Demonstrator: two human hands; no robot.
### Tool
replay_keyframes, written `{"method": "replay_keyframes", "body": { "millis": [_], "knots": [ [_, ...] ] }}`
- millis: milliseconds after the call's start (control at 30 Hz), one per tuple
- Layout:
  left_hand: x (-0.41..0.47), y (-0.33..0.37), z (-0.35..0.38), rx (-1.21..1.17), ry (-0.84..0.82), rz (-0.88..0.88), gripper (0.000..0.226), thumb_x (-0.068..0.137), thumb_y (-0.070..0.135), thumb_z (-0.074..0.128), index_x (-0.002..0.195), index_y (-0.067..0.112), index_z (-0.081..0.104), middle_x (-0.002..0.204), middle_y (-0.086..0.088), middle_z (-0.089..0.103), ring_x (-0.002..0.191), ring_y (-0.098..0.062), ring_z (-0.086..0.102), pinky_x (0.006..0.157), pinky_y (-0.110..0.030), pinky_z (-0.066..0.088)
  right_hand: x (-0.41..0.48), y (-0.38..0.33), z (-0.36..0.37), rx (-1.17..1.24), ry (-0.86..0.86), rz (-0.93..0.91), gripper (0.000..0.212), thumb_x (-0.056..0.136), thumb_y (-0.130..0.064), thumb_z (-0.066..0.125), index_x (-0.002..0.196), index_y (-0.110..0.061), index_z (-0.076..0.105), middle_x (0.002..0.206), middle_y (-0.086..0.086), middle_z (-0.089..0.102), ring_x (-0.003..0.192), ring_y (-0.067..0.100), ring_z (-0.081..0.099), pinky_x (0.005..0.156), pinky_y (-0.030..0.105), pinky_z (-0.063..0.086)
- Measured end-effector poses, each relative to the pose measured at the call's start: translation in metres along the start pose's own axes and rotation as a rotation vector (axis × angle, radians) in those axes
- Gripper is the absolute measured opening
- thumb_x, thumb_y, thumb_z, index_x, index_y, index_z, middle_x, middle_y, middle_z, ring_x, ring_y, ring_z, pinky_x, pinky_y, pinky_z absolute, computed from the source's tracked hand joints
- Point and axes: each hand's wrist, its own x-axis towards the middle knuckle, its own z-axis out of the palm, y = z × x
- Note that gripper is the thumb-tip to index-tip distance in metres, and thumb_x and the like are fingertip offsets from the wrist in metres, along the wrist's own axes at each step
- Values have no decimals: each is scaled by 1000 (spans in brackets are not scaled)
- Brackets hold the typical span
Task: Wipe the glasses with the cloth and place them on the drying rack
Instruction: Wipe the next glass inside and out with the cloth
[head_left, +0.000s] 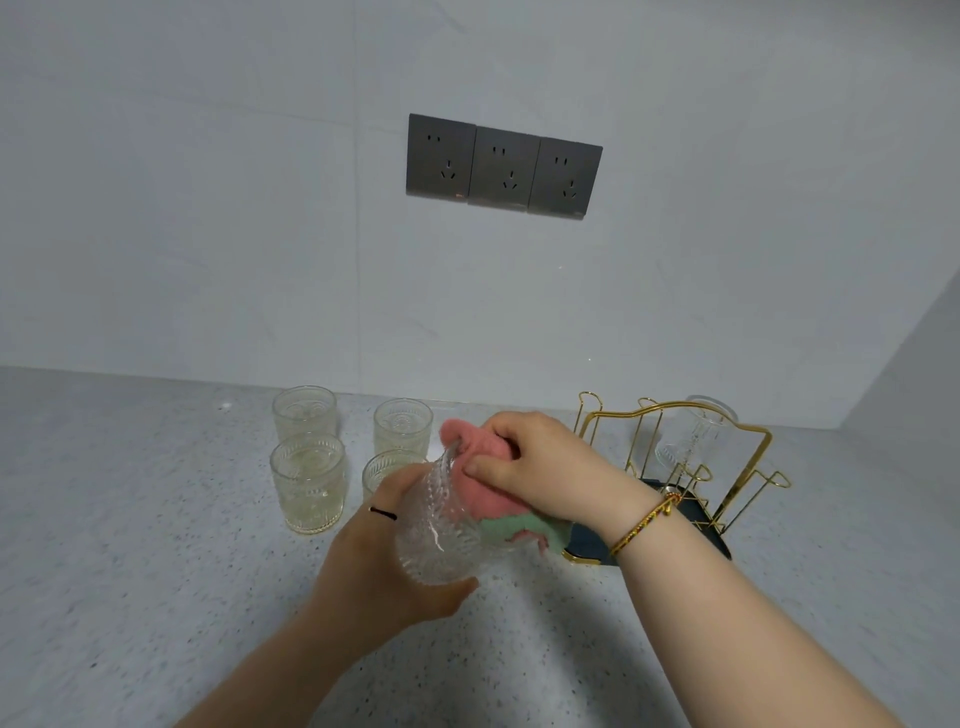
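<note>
Left hand (374, 561): curling round ribbed glass (441, 525), holding it tilted above the tabletop (130, 519), long axis slanting, mouth pointing up and away.
Right hand (540, 467): pinching pink cloth (483, 488) against its rim.
Four upright glasses (307, 483): standing just behind.
Drying rack (748, 467): sitting right, carrying one inverted glass (691, 441).

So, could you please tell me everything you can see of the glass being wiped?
The glass is clear and ribbed with an embossed pattern. It is held tilted above the counter, mouth up and rightward. The left hand grips its base; the right hand presses the pink and green cloth against its mouth.
</note>
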Motion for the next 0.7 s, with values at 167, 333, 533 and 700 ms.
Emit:
{"method": "replay_keyframes", "body": {
  "millis": [167, 333, 533, 700],
  "knots": [
    [7, 4, -2, -52, -12, -37, 86, 35, 42, 84, 105, 62, 37, 107, 32, 52, 101, 14, 49, 81, -8, 41, 1, 4, 0, -5, 127, -52, 18, 85, -18, 58, 95, -4, 61, 92, 11, 65, 86, 22, 56, 73, 31, 41],
    [27, 8, -12, -523, -119, -359, 36, 78, 46, 65, 110, 31, 58, 120, 5, 62, 114, -17, 58, 84, -22, 47, -4, 8, -1, 14, 245, -185, 18, 84, -12, 57, 101, -11, 64, 90, 5, 68, 74, 12, 53, 66, 22, 40],
    [19, 6, -10, -769, -287, -543, 56, 69, 55, 38, 88, 9, 63, 60, -8, 69, 49, -19, 65, 43, -25, 53, -6, 16, 16, 169, 308, -104, 15, 85, -15, 57, 98, -12, 64, 87, 7, 68, 75, 12, 57, 65, 22, 42],
    [21, -6, -11, -774, -151, -369, 74, 44, 41, 80, 112, 25, 55, 109, -6, 67, 89, -17, 69, 74, -34, 57, 0, 33, 25, 321, 209, 199, 24, 89, -20, 52, 93, 3, 60, 94, 22, 64, 92, 36, 59, 81, 41, 48]
  ]
}}
